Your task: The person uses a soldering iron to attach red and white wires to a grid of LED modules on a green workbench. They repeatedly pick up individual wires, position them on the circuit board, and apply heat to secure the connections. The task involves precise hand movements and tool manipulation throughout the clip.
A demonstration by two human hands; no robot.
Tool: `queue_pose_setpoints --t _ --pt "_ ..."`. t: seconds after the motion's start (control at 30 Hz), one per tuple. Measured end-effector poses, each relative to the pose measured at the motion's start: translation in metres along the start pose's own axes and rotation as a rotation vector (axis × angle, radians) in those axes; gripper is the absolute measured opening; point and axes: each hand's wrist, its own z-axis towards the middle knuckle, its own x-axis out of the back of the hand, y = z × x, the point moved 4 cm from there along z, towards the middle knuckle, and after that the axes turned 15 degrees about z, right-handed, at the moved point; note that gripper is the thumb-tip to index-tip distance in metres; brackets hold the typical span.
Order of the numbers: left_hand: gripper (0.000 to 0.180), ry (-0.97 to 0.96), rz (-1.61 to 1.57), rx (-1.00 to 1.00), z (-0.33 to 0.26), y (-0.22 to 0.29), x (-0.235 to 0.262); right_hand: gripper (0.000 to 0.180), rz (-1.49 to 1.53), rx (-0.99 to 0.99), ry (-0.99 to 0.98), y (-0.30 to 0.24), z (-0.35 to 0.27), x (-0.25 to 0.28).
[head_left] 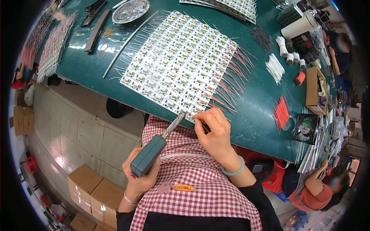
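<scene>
My left hand [135, 184] is wrapped around the dark green handle of a soldering gun [149, 153]. The gun's metal tip meets the near corner of a large white circuit board panel [154, 73]. Next to that tip, my right hand [214, 133] is closed in a pinch on a thin wire, whose end is mostly hidden by the fingers. Rows of small yellow and dark parts cover the panel. White wires stick out along its left side, and red and white wires [227, 88] fan out on the right.
Loose bundles of red wires [281, 113], white wires [274, 69] and black wires [261, 38] lie to the right. A metal dish [130, 12] sits at the far left, near rubber bands [108, 33]. A small fan [305, 129] stands at the right edge. Two people work beyond.
</scene>
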Motion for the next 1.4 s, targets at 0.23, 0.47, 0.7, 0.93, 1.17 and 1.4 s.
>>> queue_pose_setpoints --t 0.23,0.47,0.7,0.93,1.17,1.4 --pt "0.018 -0.008 0.018 -0.002 0.003 0.001 0.001 0.016 -0.008 -0.02 0.005 0.0 0.001 0.0" --pt "0.019 -0.025 -0.041 0.066 -0.003 -0.004 0.004 0.015 -0.015 -0.018 0.004 -0.001 0.002 0.0" --pt "0.02 0.0 -0.025 0.027 -0.005 -0.006 0.002 0.015 -0.017 -0.022 0.008 -0.001 0.002 0.0" --pt "0.019 -0.001 0.052 -0.027 0.0 0.001 0.001 0.015 -0.018 -0.022 0.014 0.0 0.002 0.0" --pt "0.019 -0.01 0.059 -0.003 0.0 0.001 0.005 0.015 -0.019 -0.014 0.021 -0.001 0.003 -0.001" --pt "0.024 0.044 -0.079 0.168 -0.012 -0.017 0.002 0.014 -0.013 -0.033 0.016 0.002 0.003 0.001"
